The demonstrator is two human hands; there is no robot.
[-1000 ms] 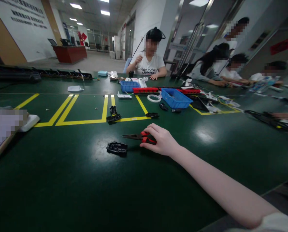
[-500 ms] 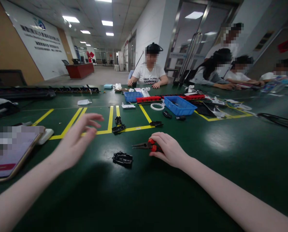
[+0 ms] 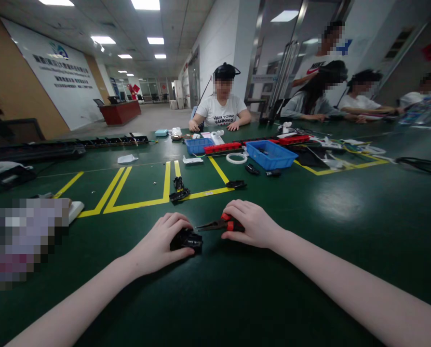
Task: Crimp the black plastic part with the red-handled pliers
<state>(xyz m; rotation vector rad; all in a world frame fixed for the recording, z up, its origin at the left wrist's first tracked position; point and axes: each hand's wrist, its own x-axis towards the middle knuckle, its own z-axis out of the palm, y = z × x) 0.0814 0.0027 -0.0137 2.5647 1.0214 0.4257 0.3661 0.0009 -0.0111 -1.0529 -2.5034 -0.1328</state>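
Observation:
My left hand (image 3: 167,239) is closed round a black plastic part (image 3: 192,241) on the green table (image 3: 215,294); the fingers cover its left side. In my right hand (image 3: 251,222) is a pair of long-nose pliers (image 3: 215,225) with red and black handles. The pliers' narrow jaws point left, and their tip is close to the upper edge of the black part; whether they touch, I cannot tell. Farther off, beyond my hands, lie two small black parts (image 3: 179,194) and another black piece (image 3: 236,184) by the yellow tape.
A blue bin (image 3: 271,155) stands beyond my right hand, with a white tape ring (image 3: 236,158) and black pieces (image 3: 252,169) near it. Red strips (image 3: 222,148) lie farther back. A blurred-out phone-like object (image 3: 23,241) is at left. A person (image 3: 222,108) sits opposite; others are at right.
My left hand has come down and right from above the table and has taken hold of the black plastic part. My right hand with the pliers has hardly moved.

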